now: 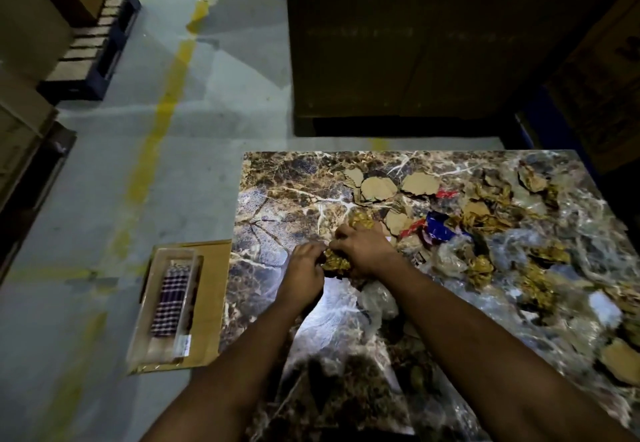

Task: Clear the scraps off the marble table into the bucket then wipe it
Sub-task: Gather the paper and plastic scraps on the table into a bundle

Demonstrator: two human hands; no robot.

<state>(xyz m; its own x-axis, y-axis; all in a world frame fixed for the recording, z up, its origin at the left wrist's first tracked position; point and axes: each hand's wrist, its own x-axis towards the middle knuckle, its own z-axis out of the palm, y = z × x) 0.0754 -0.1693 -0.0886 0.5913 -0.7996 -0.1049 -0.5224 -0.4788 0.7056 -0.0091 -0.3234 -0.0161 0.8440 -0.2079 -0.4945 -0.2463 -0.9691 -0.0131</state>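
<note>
Dim warehouse floor [214,102] with a worn yellow line [162,112] takes up the far half of the view, stacked cardboard boxes [415,36] standing behind the marble table [277,178]. Its patterned top is strewn toward the right and far side with scraps: flat torn cardboard pieces [379,188], crumpled gold foil wads [479,270], a blue and red wrapper [439,228] and clear plastic film [379,298]. On the floor just beside the table's left edge lies a flat cardboard sheet [214,268] bearing a clear plastic case [166,306] that holds a folded checked cloth [171,299], probably the wipe for later. No bucket is in view, so I cannot tell where it stands. Both hands meet over the middle of the table: the left hand [304,273] and right hand [363,253] are curled together round one gold foil clump [335,263], pinching it between them. Clearing looks barely begun, since most litter remains spread out. Risk from here lies mainly in the light stuff: carrying a loose handful off the table could shed foil or film onto the floor, and the brown cardboard bits blend into the marble pattern in this poor light, so some may be missed before wiping.
</note>
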